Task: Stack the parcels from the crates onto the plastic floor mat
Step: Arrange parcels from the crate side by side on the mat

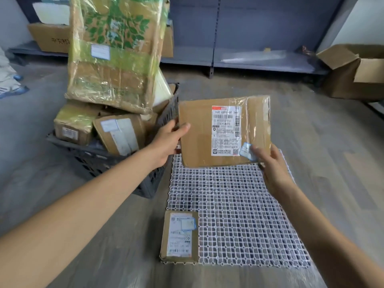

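A flat brown cardboard parcel [195, 132] with a white shipping label hangs above the far end of the white lattice floor mat [234, 215]. My left hand [169, 140] grips its left edge, thumb on top. My right hand [270, 163] pinches its lower right corner by a small blue-edged sticker. A small brown parcel [179, 235] with a label lies flat on the mat's near left corner. To the left stands a dark plastic crate [99, 161] holding several taped parcels, among them a tall box printed with green leaves [116, 50] that leans upright above the others.
An open cardboard box [355, 71] sits on the floor at the far right. A low grey shelf [249, 61] runs along the back wall, with another brown box [49, 38] on it at the left. Someone's shoes [12, 88] show at the left edge.
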The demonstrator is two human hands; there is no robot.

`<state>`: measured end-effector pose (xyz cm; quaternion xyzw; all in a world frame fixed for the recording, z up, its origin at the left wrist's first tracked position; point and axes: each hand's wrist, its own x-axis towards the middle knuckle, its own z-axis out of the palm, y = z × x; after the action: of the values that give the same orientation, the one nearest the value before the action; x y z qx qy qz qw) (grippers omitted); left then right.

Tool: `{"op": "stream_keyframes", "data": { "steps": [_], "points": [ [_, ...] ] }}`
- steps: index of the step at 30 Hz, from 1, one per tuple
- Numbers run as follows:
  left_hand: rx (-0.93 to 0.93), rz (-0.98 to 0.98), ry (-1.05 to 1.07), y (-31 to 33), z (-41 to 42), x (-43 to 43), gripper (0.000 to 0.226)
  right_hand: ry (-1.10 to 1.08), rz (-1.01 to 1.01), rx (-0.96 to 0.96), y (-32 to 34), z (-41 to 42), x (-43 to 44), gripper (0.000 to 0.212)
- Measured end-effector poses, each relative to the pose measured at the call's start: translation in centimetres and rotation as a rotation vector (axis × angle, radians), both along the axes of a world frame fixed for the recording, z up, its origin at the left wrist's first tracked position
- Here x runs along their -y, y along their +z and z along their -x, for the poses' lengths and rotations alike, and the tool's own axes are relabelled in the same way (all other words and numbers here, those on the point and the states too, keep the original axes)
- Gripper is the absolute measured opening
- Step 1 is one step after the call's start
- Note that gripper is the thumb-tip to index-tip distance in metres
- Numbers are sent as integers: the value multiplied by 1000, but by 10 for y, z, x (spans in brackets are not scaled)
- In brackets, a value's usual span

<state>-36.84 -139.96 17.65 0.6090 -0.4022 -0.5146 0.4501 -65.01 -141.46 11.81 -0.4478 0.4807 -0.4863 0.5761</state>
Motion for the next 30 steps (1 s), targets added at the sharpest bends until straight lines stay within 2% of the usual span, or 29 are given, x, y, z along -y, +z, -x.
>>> {"op": "stream_keyframes", "data": {
  "steps": [4, 8, 12, 17, 27, 30],
  "points": [
    [16, -90, -29, -31, 15, -4, 44, -85, 10, -159, -22, 17, -13, 38],
    [43, -169, -47, -62, 34, -16, 44, -132, -42, -175, -55, 37, -23, 48],
    [113, -257, -112, -93, 51, -25, 47, -203, -128, -293, -79, 55, -33, 62],
    [135, -351, -154, -118, 65, -35, 63, -164, -161, -342, -99, 71, -43, 58],
    [155, -452, -199, -162, 64, -48, 33, -168, -236, -390, -124, 69, -71, 38],
    [174, -454, -211, -169, 68, -50, 38, -199, -279, -388, -135, 73, -80, 42]
  ]
}}
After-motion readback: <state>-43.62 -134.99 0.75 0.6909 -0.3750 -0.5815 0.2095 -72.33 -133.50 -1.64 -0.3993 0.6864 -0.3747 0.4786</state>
